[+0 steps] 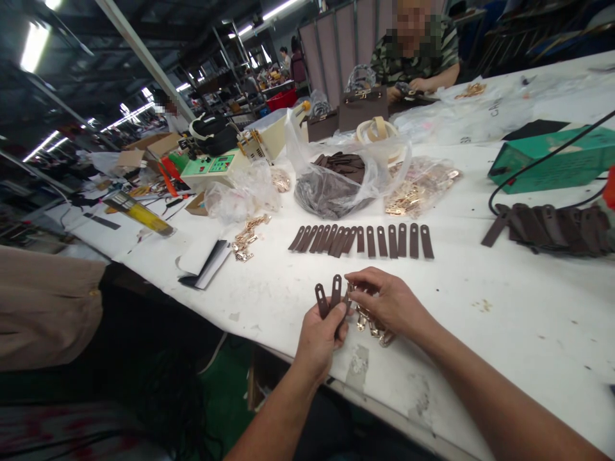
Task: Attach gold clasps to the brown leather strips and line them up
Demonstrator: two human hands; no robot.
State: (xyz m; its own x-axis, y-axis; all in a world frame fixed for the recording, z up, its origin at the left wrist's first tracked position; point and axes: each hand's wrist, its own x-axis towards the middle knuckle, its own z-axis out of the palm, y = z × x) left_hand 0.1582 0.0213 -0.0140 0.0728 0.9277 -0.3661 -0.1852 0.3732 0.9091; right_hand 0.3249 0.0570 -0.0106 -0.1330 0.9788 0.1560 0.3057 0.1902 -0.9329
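My left hand (323,333) is closed around a few dark brown leather tabs (336,290), each with a slot near its rounded end, fanned upward. Beside it, my right hand (384,301) pinches a small gold metal fitting (350,289) against the end of one tab. How far the fitting sits on the tab is hidden by my fingers. Under my right hand lies a small heap of gold fittings (373,328) on the white table. Beyond both hands, a row of similar brown tabs (382,242) lies side by side.
Behind the row stands a plastic bag of brown tabs (331,186), with a bag of gold fittings (418,189) beside it. More tabs (552,230) are piled right, near a green box (552,160) with a black cable. Across the table sits another person (416,51).
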